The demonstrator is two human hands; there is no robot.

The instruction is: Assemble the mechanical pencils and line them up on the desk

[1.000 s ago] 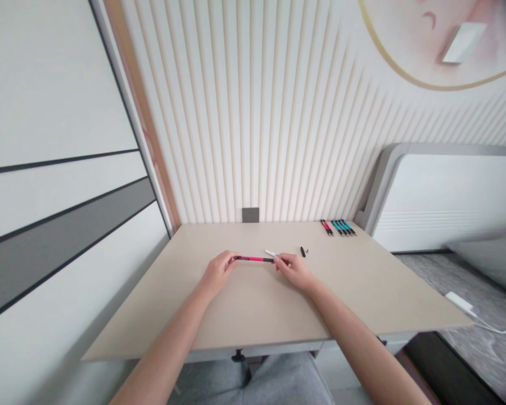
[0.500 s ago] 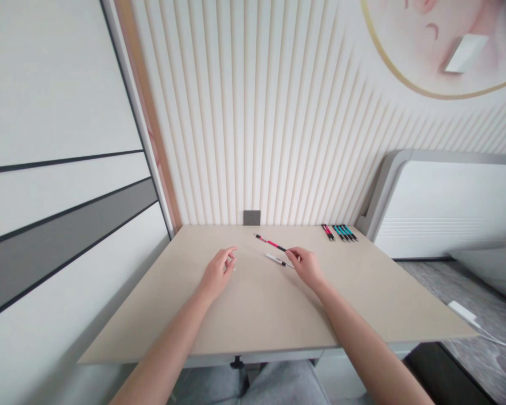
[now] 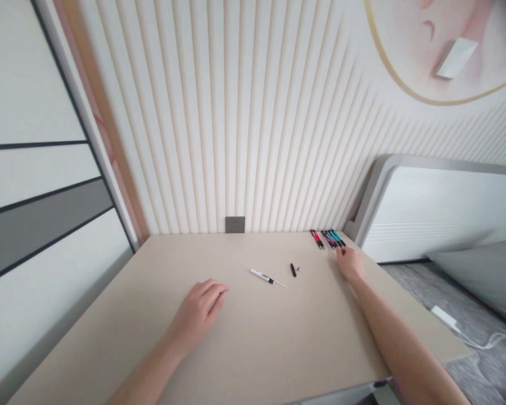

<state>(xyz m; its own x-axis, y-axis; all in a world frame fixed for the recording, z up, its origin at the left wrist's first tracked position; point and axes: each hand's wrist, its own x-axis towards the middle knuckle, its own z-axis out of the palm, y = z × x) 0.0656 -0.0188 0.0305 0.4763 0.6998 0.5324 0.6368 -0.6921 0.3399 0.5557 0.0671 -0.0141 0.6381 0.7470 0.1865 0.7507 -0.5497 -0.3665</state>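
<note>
Head view, looking down at a beige counter (image 3: 320,349). Right hand (image 3: 349,264) is at the counter's far edge, its fingers (image 3: 341,253) stretched out and just beside a row of pens, holding nothing visible; contact with the pens can't be told. Row lies along the wall, tightly packed: red pens (image 3: 317,239) on the left, teal pens (image 3: 333,238) on the right, all roughly parallel. Left hand (image 3: 198,312) rests flat-ish on the counter nearer the person, fingers loosely curled and released, nothing in them. Between the hands, mid-counter, lies a white-and-black pen (image 3: 265,277) with a thin refill poking out at its right end, angled slightly. Just right of it sits a small black pen cap (image 3: 293,270), with a tiny dark bit touching or just beside it, too small to tell. Grey wall socket (image 3: 235,224) sits above the counter's far edge.
</note>
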